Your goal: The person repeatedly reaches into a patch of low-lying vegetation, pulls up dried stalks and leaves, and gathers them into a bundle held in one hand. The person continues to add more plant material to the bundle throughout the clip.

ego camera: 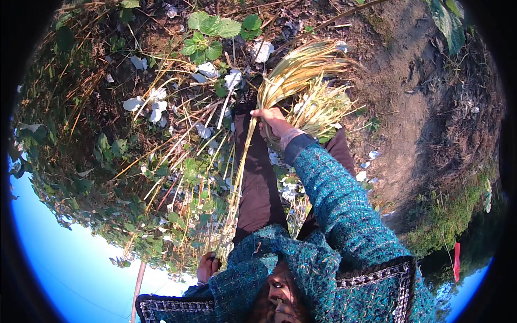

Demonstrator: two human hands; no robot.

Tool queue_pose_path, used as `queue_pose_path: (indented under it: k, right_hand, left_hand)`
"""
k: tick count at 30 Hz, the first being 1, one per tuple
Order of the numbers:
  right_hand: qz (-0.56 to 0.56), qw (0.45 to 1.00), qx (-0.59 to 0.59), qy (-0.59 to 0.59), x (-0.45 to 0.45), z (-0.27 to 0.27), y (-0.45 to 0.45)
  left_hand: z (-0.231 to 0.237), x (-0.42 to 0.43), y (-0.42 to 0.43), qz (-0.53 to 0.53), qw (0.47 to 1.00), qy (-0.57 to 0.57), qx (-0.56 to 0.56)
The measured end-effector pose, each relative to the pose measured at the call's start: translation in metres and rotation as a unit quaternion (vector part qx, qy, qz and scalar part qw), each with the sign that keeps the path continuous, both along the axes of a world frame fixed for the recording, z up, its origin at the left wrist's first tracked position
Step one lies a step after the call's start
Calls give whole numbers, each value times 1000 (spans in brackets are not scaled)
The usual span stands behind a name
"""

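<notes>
My right hand [274, 121], at the end of a teal tweed sleeve, is closed around a thick bundle of long yellow-green plant fibre strips [299, 76]. The bundle's loose ends fan out beyond the hand and bend to the right. From this grip a few long strips run down beside my dark trouser leg towards my left hand [208, 266]. That hand is low at the left with curled fingers, at the lower ends of the strips; its exact hold is partly hidden. Just right of my right hand lies a second, more tangled heap of pale strips [323, 107].
Cut stalks [173, 151] and leaves with whitish undersides [158, 101] litter the ground at the left. Leafy green plants [210, 28] grow at the top. Bare soil [398, 101] stretches along the right, with grass beyond. A pole [138, 288] stands at the lower left.
</notes>
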State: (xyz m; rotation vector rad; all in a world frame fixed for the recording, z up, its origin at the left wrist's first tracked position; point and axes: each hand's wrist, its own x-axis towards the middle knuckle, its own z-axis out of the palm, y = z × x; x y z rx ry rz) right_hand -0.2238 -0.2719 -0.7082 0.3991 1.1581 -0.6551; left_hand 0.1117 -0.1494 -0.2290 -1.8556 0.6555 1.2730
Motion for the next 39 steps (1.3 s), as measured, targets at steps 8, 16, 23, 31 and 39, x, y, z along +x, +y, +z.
queue_pose_path:
  k: [8, 16, 23, 31, 39]
  right_hand:
    - [41, 998, 14, 50, -20, 7, 15]
    - [54, 996, 73, 18, -59, 52, 20]
    - [-103, 983, 89, -123, -130, 87, 40]
    - [-327, 940, 61, 71, -164, -30, -70]
    - [-102, 945, -5, 311, -210, -20, -12]
  left_hand:
    - [-11, 20, -85, -378, 904, -16, 199]
    - [-385, -260, -172, -295, 873, 298, -249]
    - [-445, -257, -210, -374, 797, 454, -136]
    - [-439, -231, -145, -330, 857, 173, -357]
    - [-417, -198, -144, -195, 831, 304, -423]
